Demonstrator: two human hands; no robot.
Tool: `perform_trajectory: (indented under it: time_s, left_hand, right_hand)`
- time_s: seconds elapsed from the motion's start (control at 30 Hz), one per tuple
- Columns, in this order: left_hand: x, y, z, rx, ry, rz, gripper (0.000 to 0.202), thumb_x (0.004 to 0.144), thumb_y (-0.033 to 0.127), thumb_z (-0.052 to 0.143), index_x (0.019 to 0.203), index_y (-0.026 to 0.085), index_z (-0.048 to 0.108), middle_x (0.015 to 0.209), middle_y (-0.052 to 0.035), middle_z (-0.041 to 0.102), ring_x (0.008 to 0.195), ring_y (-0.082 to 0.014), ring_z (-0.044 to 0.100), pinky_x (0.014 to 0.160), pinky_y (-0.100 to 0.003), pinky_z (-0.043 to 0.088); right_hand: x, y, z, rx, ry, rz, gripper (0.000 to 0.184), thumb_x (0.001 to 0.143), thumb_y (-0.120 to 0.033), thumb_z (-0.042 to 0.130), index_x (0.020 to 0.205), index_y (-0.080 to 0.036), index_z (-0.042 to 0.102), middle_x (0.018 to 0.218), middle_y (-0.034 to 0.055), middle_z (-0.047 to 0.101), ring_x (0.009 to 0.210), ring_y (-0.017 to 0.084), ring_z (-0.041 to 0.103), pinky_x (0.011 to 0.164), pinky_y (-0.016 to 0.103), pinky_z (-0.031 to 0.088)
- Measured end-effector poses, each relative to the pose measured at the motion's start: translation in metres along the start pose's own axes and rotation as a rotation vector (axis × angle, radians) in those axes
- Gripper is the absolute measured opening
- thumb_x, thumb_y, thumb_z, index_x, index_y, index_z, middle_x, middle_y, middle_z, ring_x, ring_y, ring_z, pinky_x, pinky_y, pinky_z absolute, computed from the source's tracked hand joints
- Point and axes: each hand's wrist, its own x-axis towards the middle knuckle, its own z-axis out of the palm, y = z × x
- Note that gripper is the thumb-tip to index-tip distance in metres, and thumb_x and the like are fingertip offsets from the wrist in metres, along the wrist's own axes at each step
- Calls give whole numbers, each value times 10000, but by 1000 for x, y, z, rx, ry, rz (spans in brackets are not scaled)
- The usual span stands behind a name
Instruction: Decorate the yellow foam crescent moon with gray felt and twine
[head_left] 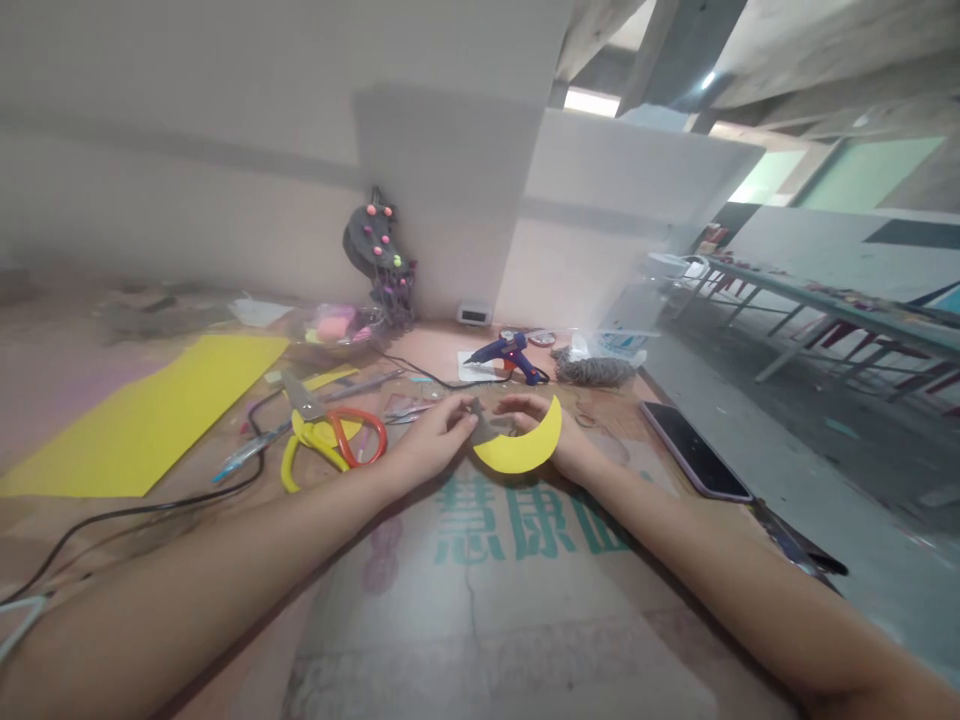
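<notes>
A yellow paper crescent (523,454) is held over the table between my two hands. My left hand (439,435) pinches a dark grey strip (482,425) at the crescent's left tip, thumb on top. The strip looks like felt or cloth, though blur hides its texture. My right hand (571,445) is behind the crescent's right side, with curled fingers reaching round its inner edge. The crescent covers part of that hand. Just beyond both hands, a blue glue gun (506,350) rests on a small white square (472,368).
Left are orange-handled scissors (358,437), a yellow-handled tool (319,440), a yellow sheet (161,410) and a black cable (142,508). A grey crescent with pompoms (373,240) is by the wall. Grey yarn (596,370) lies behind; a phone (696,450) sits at the right edge.
</notes>
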Motion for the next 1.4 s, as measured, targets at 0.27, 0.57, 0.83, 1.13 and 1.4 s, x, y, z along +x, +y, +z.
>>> perform_trajectory:
  time_s: [0.27, 0.57, 0.83, 1.13, 1.4]
  left_hand:
    - [-3, 3, 1, -17, 16, -55, 348, 887, 323, 531, 1190, 150, 524, 992, -71, 644, 936, -190, 611, 850, -335, 481]
    - [-7, 10, -3, 8, 33, -91, 354, 884, 327, 548, 1193, 156, 527, 977, -62, 620, 908, -172, 588, 803, -304, 476]
    - [-7, 13, -3, 55, 22, -66, 308, 890, 341, 540, 1134, 154, 553, 1033, -76, 627, 926, -182, 585, 817, -306, 473]
    - [-5, 14, -3, 0, 68, -85, 294, 876, 330, 562, 1111, 154, 540, 922, -33, 593, 846, -157, 569, 770, -280, 461]
    - [-2, 13, -7, -15, 206, -73, 282, 868, 316, 578, 1120, 188, 578, 890, -5, 600, 810, -138, 567, 728, -240, 447]
  right_hand:
    - [-10, -3, 3, 148, -214, 150, 435, 844, -475, 607, 1222, -263, 575, 1234, 84, 631, 564, 105, 609, 366, 205, 427]
    - [-3, 2, 4, -36, -115, 145, 270, 731, -405, 737, 871, -175, 711, 760, 22, 703, 633, 116, 611, 605, 234, 472]
    - [0, 8, 2, -159, -26, 121, 254, 746, -419, 709, 772, -167, 688, 726, 23, 685, 609, 115, 575, 570, 234, 433]
    - [-6, -6, 5, -35, 61, 93, 284, 799, -435, 638, 934, -187, 656, 764, 6, 658, 490, 86, 523, 450, 212, 423]
    - [-11, -10, 2, -21, 118, 8, 384, 813, -579, 586, 805, -195, 567, 495, -66, 469, 391, 85, 447, 365, 194, 369]
